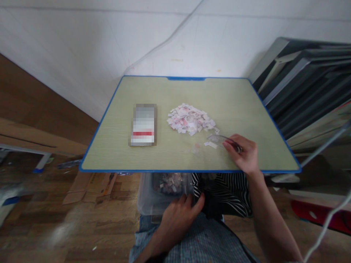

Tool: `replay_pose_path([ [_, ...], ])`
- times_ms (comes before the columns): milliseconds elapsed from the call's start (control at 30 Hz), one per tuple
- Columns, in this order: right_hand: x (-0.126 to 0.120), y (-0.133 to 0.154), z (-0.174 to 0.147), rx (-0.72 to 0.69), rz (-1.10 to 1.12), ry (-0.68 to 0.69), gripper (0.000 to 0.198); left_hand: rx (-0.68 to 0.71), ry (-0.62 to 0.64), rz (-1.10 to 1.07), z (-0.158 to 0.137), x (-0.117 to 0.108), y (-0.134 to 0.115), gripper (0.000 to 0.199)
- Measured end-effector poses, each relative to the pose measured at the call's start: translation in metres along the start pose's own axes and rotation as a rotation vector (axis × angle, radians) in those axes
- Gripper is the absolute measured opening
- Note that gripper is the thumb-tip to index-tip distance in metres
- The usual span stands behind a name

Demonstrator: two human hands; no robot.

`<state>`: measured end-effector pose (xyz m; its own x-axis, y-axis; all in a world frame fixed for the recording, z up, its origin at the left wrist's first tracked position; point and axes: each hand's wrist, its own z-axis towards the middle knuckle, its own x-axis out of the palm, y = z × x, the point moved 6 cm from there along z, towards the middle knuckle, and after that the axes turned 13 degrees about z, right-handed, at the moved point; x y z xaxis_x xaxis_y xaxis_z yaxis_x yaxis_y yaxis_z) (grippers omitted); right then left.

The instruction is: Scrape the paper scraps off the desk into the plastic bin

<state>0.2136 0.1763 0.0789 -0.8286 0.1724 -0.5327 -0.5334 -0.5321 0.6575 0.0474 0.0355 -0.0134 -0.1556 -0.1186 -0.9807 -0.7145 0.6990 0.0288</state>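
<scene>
My right hand [242, 151] is over the front right of the board, thumb and fingers pinched on a slim grey tool [219, 138]. Its pointed end aims left and is blurred, so I cannot tell its exact kind. Below that end lie a few loose white paper slips [210, 145]. A heap of small white and pinkish paper pieces [189, 118] sits farther back, left of the tool. Below the table edge, my left hand [181, 213] rests palm down by the clear plastic box [145, 204], fingers spread; whether it touches the box is unclear.
The pale green tabletop [236, 102] has a blue rim. A pixelated flat rectangular object [143, 126] lies on its left. Dark panels [307, 76] lean at the right, a brown board [41, 98] stands at the left, and a white cable [329, 223] hangs at the lower right.
</scene>
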Motion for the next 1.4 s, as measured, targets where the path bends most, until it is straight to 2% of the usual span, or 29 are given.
replay_pose_path([
  [100, 0.001, -0.001, -0.002, 0.013, 0.031, 0.075, 0.017, -0.008, -0.005, -0.009, 0.0, 0.0, 0.001, 0.054],
  [267, -0.014, -0.008, -0.003, 0.08, -0.022, -0.108, 0.018, -0.007, 0.002, -0.003, 0.0, -0.001, 0.0, 0.054],
  [433, -0.012, -0.013, -0.002, 0.112, -0.024, -0.05, 0.019, -0.012, 0.017, -0.002, -0.001, -0.001, 0.0, 0.056],
  [567, -0.021, -0.018, -0.004, 0.167, -0.083, -0.213, 0.018, -0.011, 0.004, -0.008, 0.0, -0.002, 0.001, 0.055],
  [633, -0.017, -0.019, -0.002, 0.165, -0.094, -0.166, 0.014, -0.02, -0.002, -0.007, 0.0, -0.002, 0.001, 0.055],
  [733, -0.013, -0.017, -0.001, 0.146, -0.09, -0.096, 0.019, -0.022, -0.005, -0.009, 0.0, -0.002, 0.001, 0.055],
  [833, -0.02, -0.019, -0.002, 0.168, -0.126, -0.224, 0.018, -0.015, -0.004, -0.014, 0.0, -0.002, 0.001, 0.055],
  [967, -0.019, -0.022, -0.002, 0.203, -0.108, -0.203, 0.016, -0.019, -0.016, -0.008, 0.0, -0.003, 0.001, 0.053],
  [1100, -0.026, -0.023, -0.005, 0.221, -0.126, -0.31, 0.018, -0.019, -0.037, -0.002, 0.0, -0.005, 0.001, 0.053],
  [1267, -0.021, -0.028, -0.004, 0.254, -0.128, -0.239, 0.017, -0.017, -0.024, -0.007, 0.0, -0.004, 0.001, 0.055],
  [1400, -0.024, -0.028, -0.004, 0.261, -0.172, -0.292, 0.016, -0.016, -0.02, -0.006, 0.0, -0.004, 0.001, 0.056],
])
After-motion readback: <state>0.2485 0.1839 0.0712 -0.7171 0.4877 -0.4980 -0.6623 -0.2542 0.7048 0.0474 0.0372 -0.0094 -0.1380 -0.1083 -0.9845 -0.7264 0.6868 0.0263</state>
